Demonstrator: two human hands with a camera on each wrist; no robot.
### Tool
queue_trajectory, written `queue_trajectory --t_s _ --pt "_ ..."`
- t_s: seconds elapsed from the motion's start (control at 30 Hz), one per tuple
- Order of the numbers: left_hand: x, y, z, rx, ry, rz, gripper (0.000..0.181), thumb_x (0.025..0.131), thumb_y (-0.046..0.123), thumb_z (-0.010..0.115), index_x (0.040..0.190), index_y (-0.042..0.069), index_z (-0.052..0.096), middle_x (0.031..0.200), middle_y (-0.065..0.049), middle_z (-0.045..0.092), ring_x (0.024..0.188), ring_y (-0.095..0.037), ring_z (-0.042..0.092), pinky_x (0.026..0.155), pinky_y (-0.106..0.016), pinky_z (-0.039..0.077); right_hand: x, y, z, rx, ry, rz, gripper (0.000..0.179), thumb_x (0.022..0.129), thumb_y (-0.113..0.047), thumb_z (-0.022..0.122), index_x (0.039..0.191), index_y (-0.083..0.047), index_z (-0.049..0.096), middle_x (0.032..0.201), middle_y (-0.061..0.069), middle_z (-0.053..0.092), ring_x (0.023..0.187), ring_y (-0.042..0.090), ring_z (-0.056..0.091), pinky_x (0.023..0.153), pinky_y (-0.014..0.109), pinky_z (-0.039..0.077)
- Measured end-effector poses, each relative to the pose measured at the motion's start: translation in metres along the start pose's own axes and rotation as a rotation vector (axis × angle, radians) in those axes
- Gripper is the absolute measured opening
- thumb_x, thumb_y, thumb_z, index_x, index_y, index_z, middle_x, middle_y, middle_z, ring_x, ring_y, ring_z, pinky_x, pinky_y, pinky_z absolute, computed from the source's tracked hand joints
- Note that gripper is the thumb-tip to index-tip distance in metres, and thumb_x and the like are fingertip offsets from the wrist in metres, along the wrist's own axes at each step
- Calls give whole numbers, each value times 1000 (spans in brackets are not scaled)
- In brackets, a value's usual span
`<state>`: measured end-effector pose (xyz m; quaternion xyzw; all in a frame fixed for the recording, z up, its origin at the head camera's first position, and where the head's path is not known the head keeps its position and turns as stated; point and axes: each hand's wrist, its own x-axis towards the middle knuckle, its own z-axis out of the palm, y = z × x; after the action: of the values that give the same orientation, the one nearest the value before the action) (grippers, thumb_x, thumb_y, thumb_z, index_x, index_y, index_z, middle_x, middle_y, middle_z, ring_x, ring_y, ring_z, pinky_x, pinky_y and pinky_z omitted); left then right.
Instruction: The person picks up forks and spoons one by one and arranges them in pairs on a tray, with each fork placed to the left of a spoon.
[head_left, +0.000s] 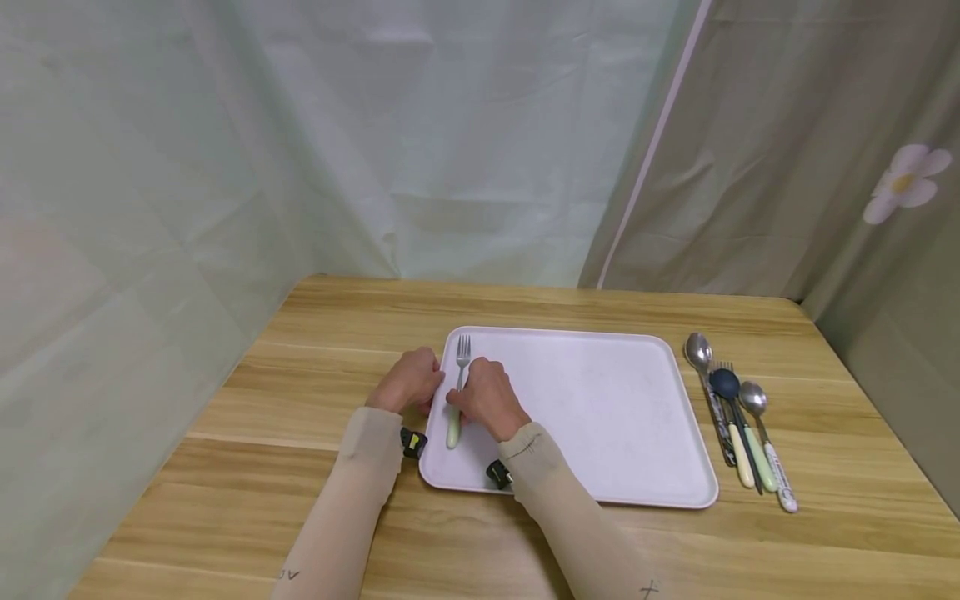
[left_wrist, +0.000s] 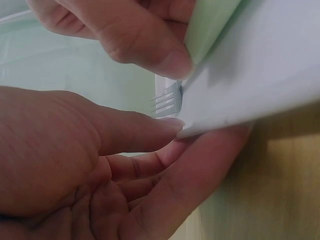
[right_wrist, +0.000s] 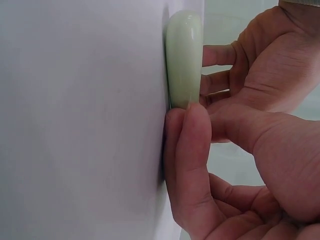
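Observation:
A white rectangular tray (head_left: 585,408) lies on the wooden table. Near its left edge is a fork (head_left: 453,429) with a pale green handle, its tines pointing away from me. My right hand (head_left: 491,398) pinches the fork between thumb and fingers where the handle meets the metal neck. In the right wrist view the green handle (right_wrist: 185,55) lies low along the tray's surface. At the tray's left rim, my left hand (left_wrist: 115,160) has its thumb on top and its fingers underneath, pinching the edge. The fork's tines (left_wrist: 167,101) show beyond the left thumb.
Right of the tray, a group of cutlery lies on the table (head_left: 300,500): a large spoon (head_left: 698,350), a dark spoon (head_left: 725,383), a smaller spoon (head_left: 753,398) with a patterned handle, and cream and green handles. Hanging curtains (head_left: 465,167) stand behind and beside the table.

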<state>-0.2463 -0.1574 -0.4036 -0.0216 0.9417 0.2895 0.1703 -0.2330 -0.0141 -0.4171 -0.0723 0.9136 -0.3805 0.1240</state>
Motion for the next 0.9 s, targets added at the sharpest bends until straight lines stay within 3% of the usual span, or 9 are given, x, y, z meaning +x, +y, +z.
queue_trajectory --t_s 0.43,0.67,0.9 --pt "1 1 -1 1 -16 -11 20 105 12 49 100 -2 61 79 -13 66 64 -19 64 55 -24 47 -1 1 0 -3 15 0 29 91 -18 74 68 -5 63 48 3 62 43 12 62 42 20 38" --pt "-1 0 0 11 9 27 21 104 11 49 100 -3 63 80 -13 68 63 -18 65 53 -24 48 -2 3 -2 -17 56 -27 31 91 -21 71 65 -8 62 47 1 61 41 11 59 41 22 37" --pt "-1 1 -1 8 8 19 19 104 11 49 103 -4 60 83 -14 66 65 -20 66 56 -26 51 -3 8 -12 -67 32 -12 33 93 -24 68 64 -7 65 49 1 62 45 12 59 42 23 36"
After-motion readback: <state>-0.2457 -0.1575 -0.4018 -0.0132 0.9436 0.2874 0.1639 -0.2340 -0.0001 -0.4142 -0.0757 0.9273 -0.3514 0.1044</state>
